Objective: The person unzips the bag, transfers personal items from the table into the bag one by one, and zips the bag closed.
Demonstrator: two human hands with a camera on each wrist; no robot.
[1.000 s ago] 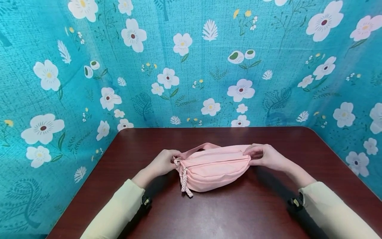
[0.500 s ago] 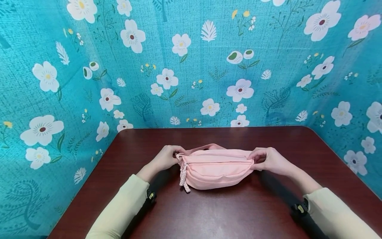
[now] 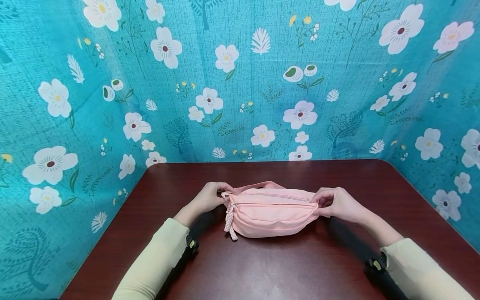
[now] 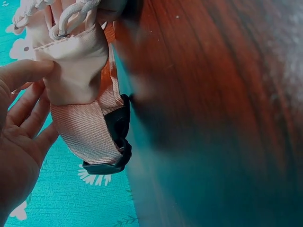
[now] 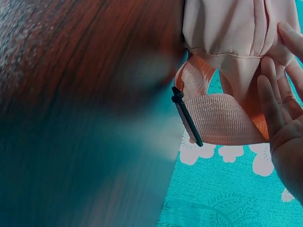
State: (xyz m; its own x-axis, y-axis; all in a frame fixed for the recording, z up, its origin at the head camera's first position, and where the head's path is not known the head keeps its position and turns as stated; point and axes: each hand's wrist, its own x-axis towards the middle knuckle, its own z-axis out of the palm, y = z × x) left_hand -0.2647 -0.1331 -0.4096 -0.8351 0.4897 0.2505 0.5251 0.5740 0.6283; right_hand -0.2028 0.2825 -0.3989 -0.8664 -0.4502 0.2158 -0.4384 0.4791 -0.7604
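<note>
A pink waist bag (image 3: 273, 218) lies on the table, its zippered front towards me. My left hand (image 3: 206, 198) pinches the bag's left end, near the braided cord zipper pulls (image 3: 229, 221). At the other end, my right hand (image 3: 343, 204) grips the corner between thumb and fingers. A pink webbing strap (image 3: 268, 184) loops up behind the bag. In the left wrist view, a black buckle (image 4: 122, 130) hangs on the strap below the end tab. The right wrist view has a black strap slider (image 5: 188, 117) beside the webbing.
The dark reddish-brown table (image 3: 270, 271) has rounded far corners. Behind it and along both sides hangs a teal floral cloth (image 3: 247, 96). Dark bands with small devices (image 3: 376, 263) sit at both wrists, beside the pale sleeves (image 3: 157, 258).
Over the first half second the bag shifts slightly right and levels out, both hands moving with it. Since then hands and bag have hardly moved; the view has tilted a little.
</note>
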